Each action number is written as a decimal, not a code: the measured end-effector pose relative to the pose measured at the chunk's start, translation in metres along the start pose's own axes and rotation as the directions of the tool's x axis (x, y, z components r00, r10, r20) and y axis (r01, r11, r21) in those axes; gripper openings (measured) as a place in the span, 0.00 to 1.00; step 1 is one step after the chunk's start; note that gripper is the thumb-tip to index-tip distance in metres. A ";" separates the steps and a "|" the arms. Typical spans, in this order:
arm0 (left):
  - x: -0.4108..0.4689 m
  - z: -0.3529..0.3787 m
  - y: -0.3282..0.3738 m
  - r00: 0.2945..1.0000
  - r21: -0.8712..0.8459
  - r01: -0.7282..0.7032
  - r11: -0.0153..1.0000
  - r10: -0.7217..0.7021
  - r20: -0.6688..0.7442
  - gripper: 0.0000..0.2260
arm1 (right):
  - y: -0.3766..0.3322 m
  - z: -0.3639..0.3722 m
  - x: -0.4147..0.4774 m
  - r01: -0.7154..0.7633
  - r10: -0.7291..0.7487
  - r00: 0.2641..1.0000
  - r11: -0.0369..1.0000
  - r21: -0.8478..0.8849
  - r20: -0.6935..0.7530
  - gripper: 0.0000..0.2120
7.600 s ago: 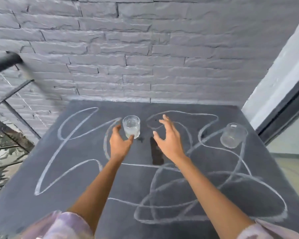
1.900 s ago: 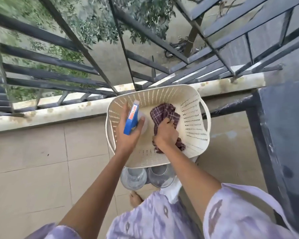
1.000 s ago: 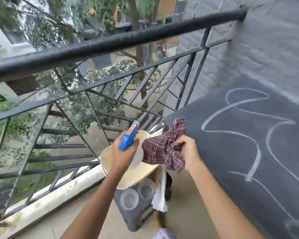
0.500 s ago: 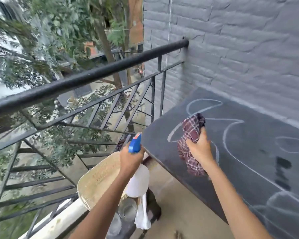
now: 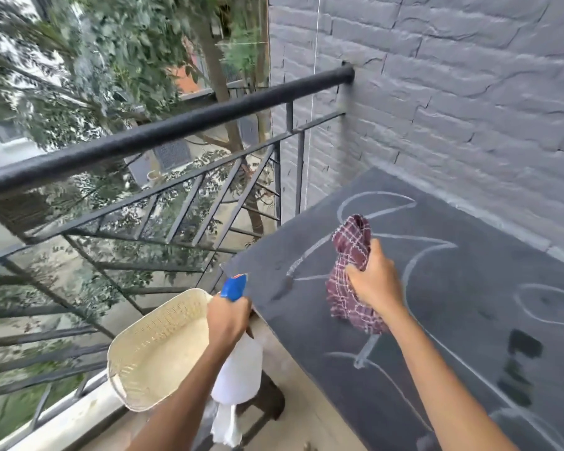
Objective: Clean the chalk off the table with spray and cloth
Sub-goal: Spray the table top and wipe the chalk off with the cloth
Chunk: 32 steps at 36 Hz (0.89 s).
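The dark grey table [image 5: 469, 288] fills the right side, covered with looping white chalk lines [image 5: 414, 262]. My right hand [image 5: 373, 281] grips a bunched maroon checked cloth [image 5: 350, 255] and holds it just above the table's left part. My left hand [image 5: 227, 319] is closed around the neck of a white spray bottle [image 5: 238, 372] with a blue nozzle [image 5: 233, 286], held beside the table's left edge, just off the surface. Dark wet patches [image 5: 521, 346] mark the table lower right.
A cream perforated basket [image 5: 157, 346] sits to the left of the table on a dark stool [image 5: 267, 398], with a white cloth [image 5: 225, 428] hanging below. A black metal railing [image 5: 163, 138] runs along the left; a grey brick wall [image 5: 453, 92] backs the table.
Both hands lifted the bottle and the cloth out of the basket and swung right to the table. Over the last half second the cloth moved further in over the chalk lines.
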<state>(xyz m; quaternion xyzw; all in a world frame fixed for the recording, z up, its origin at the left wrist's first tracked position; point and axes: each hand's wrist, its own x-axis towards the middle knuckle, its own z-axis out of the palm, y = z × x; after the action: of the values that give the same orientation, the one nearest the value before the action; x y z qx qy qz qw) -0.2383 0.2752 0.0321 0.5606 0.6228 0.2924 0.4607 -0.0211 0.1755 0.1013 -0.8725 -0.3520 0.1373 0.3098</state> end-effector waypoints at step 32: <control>0.016 0.162 0.150 0.950 0.061 -0.283 0.957 0.272 0.152 0.04 | 0.076 -0.096 0.052 -0.189 0.203 0.964 0.977 0.096 -0.171 0.31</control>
<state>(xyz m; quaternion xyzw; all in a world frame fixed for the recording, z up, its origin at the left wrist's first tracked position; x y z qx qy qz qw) -0.0267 0.2962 0.0947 0.6806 0.5148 0.2877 0.4348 0.1006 0.1266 0.1255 -0.8991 -0.2289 0.1016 0.3591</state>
